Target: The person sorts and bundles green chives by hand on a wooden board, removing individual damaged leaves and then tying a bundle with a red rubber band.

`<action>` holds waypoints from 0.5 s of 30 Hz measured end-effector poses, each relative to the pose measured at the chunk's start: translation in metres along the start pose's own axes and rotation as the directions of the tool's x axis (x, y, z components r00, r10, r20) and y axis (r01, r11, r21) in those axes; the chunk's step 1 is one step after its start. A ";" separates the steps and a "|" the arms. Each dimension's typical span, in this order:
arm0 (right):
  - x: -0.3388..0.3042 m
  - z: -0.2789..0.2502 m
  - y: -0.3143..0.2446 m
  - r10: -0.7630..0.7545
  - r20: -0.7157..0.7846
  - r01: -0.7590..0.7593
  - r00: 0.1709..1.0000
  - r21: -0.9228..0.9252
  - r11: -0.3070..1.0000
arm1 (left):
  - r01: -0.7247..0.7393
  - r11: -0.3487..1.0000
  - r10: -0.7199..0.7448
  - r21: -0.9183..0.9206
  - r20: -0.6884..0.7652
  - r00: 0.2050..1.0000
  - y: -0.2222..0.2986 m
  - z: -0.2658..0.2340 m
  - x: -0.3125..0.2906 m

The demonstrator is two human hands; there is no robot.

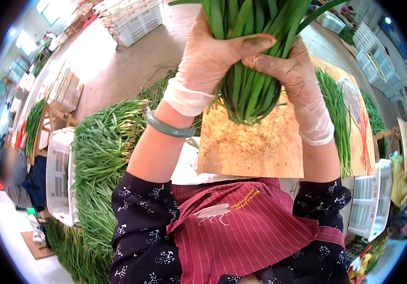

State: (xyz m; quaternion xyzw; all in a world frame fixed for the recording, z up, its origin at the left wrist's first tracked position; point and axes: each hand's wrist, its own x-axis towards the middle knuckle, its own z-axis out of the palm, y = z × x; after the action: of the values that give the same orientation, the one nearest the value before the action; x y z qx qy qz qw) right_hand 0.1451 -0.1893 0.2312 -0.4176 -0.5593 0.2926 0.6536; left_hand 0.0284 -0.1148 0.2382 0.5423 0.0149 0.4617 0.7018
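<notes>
With both arms stretched forward, I hold a thick bunch of green chives above a wooden board. My left hand wraps its left side and my right hand its right side, thumbs lying across the front and nearly meeting. Both hands wear thin, soil-stained gloves. The bunch's lower end looks blunt and rounded; its upper part runs out of the picture. Fingers behind the leaves are hidden. Dark soil crumbs are scattered on the board. More chives and red ties lie along its right side.
A large heap of chives spreads at my left, beside a white crate. Another white crate stands at the right. White crates are stacked at the far left. A person in dark clothing is at the left edge.
</notes>
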 end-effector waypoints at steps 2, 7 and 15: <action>-0.005 -0.012 0.003 0.051 0.039 -0.053 0.998 0.067 0.996 | -0.011 0.995 0.002 0.100 0.089 0.996 -0.003 -0.009 -0.002; -0.010 -0.038 0.020 0.169 0.055 -0.166 0.984 -0.068 0.984 | 0.111 0.969 -0.131 0.221 0.079 0.988 -0.033 -0.021 0.001; 0.023 -0.028 0.041 -0.103 0.110 0.125 0.989 -0.214 0.969 | 0.253 0.882 -0.256 0.397 -0.047 0.966 -0.022 0.006 0.021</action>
State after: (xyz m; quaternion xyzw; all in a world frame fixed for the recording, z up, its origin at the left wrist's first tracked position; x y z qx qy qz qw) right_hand 0.1810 -0.1560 0.2063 -0.4397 -0.6429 0.2107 0.5907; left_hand 0.0576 -0.1046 0.2333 0.6690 0.1774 0.3511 0.6306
